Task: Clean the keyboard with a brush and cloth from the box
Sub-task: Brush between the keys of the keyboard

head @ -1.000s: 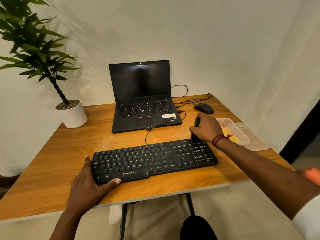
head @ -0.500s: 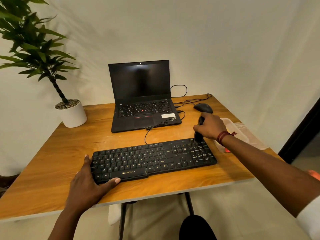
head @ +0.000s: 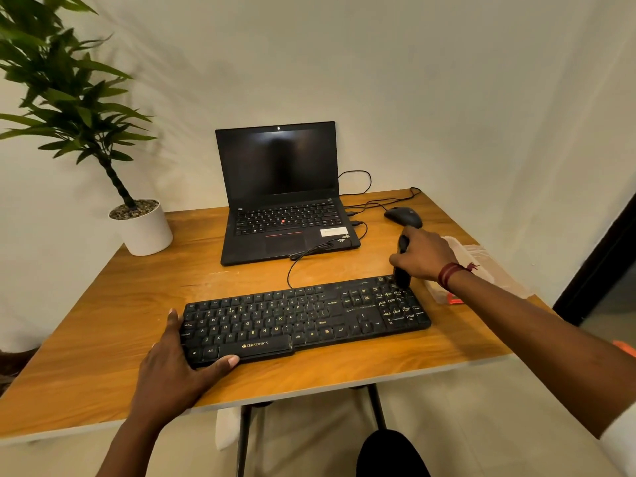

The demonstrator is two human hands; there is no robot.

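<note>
Black and low, the keyboard (head: pixel 306 318) lies across the near part of the wooden table (head: pixel 103 304), its right end a little farther from us than its left. Our left hand (head: pixel 175 366) braces its near left corner: the fingers lie stretched out along the left end and the thumb runs flat against the front edge, none of them curled round anything. Our right hand (head: pixel 425 256) is clenched round a black brush (head: pixel 402 266), which stands almost upright with its lower end touching the far right corner of the keyboard, by the number pad. A red thread (head: pixel 449 273) is tied at that wrist. Just behind the right hand, at the table's right edge, sits the clear plastic box (head: pixel 481 266), partly hidden by hand and forearm; we cannot tell what lies in it beyond a bit of red at its near end. Farther back stand an open laptop (head: pixel 282 201) with a dark screen, a black mouse (head: pixel 403 216) to its right, and a potted plant (head: pixel 142 228) at the far left corner.
</note>
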